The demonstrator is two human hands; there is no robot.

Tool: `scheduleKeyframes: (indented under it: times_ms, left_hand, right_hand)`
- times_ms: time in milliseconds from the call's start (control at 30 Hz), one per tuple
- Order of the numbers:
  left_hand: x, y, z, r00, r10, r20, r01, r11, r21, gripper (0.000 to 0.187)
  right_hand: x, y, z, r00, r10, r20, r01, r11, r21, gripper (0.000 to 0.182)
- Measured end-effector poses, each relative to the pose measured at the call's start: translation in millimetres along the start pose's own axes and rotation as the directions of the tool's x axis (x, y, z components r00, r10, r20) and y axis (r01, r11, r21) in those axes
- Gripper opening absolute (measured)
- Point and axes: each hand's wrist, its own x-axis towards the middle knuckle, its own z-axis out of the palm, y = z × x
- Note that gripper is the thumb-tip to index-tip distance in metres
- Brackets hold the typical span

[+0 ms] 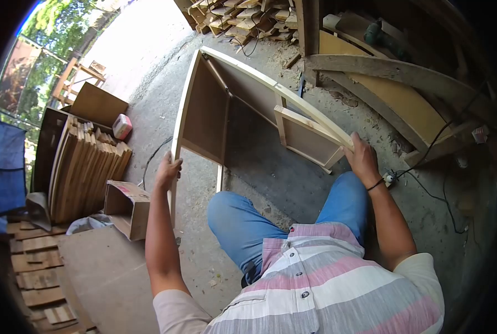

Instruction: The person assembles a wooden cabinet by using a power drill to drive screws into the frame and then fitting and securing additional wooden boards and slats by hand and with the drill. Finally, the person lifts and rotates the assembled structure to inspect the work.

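Note:
In front of my knees stands a wooden cabinet frame (248, 69), built of pale strips with brown panels. My left hand (168, 170) is closed around its left edge strip. At the right end of the long top strip, my right hand (362, 158) grips the frame, fingers wrapped over the wood. A shorter crosspiece (307, 125) joins the frame just left of my right hand. Between the two panels the frame is open toward me, and the concrete floor shows inside. The undersides of both hands are hidden.
Stacked wooden slats (90, 172) stand at left, beside a cardboard box (129, 209) and a plywood sheet (109, 278). Wood offcuts (243, 19) are piled at the back. A heavy wooden structure (393, 69) stands at right, with a black cable (446, 199) on the floor below.

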Motion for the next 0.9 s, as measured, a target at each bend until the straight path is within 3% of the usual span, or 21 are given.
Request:
scheduleKeyframes:
  times_ms: [67,133,167,200,233,300,333,400,533,600,667,733,767,833,900]
  left_hand:
    - [-1,-5,-13,0.999,0.002,-0.038,0.000,0.998,0.071,0.039]
    - [0,3,-16,1.000,-0.014,0.021,0.011,0.995,0.102,0.044]
    - [3,2,-14,0.981,0.171,-0.096,-0.120,0.911,0.395,0.048]
    - [-4,18,-8,0.915,0.373,-0.151,-0.187,0.727,0.661,0.053]
    - [-7,36,6,0.906,0.342,-0.249,-0.104,0.750,0.653,0.061]
    - [-30,102,43,0.831,0.527,-0.177,-0.300,0.694,0.655,0.068]
    - [-28,125,62,0.743,0.666,-0.064,-0.486,0.603,0.633,0.077]
    - [-25,175,103,0.612,0.770,0.182,-0.671,0.384,0.634,0.091]
    - [15,236,185,0.355,0.755,0.551,-0.820,-0.031,0.571,0.108]
    - [44,258,209,0.301,0.662,0.686,-0.838,-0.160,0.522,0.106]
    - [66,279,222,0.318,0.545,0.776,-0.888,-0.116,0.445,0.073]
    - [83,291,230,0.327,0.451,0.830,-0.916,-0.064,0.396,0.060]
    - [89,293,232,0.319,0.447,0.836,-0.921,-0.061,0.384,0.060]
    - [100,294,235,0.296,0.440,0.848,-0.954,0.084,0.289,0.042]
    - [107,288,236,0.242,0.485,0.840,-0.969,0.080,0.233,0.036]
  right_hand:
    - [-5,-4,-1,1.000,0.011,0.014,-0.011,1.000,-0.009,0.031]
    - [-10,-10,-2,1.000,0.016,0.003,-0.016,1.000,0.014,0.031]
    - [-10,-11,-1,0.999,0.036,0.013,-0.036,0.999,0.009,0.031]
    - [-11,-10,-1,0.999,0.044,0.008,-0.044,0.999,0.003,0.031]
    - [-10,-10,0,0.999,0.049,0.007,-0.049,0.999,-0.002,0.031]
    - [-8,-10,0,0.998,0.061,-0.005,-0.061,0.998,-0.007,0.031]
    - [-8,-10,-1,0.998,0.060,0.004,-0.060,0.998,-0.007,0.031]
    - [-7,-9,-1,0.998,0.066,0.001,-0.066,0.998,-0.012,0.031]
    - [-4,-7,-5,0.993,0.112,0.025,-0.113,0.993,0.038,0.031]
    - [-5,-6,-6,0.998,0.063,0.005,-0.063,0.998,0.026,0.031]
    - [-6,-4,-4,0.996,0.081,-0.031,-0.080,0.996,0.029,0.031]
    - [-3,-5,-5,0.992,0.122,-0.014,-0.122,0.992,0.033,0.030]
    - [-1,-6,-4,0.991,0.133,-0.009,-0.133,0.991,0.029,0.030]
    - [-1,-9,-2,0.987,0.160,-0.022,-0.159,0.987,0.035,0.030]
    - [0,-12,-4,0.983,0.183,-0.007,-0.183,0.983,0.025,0.030]
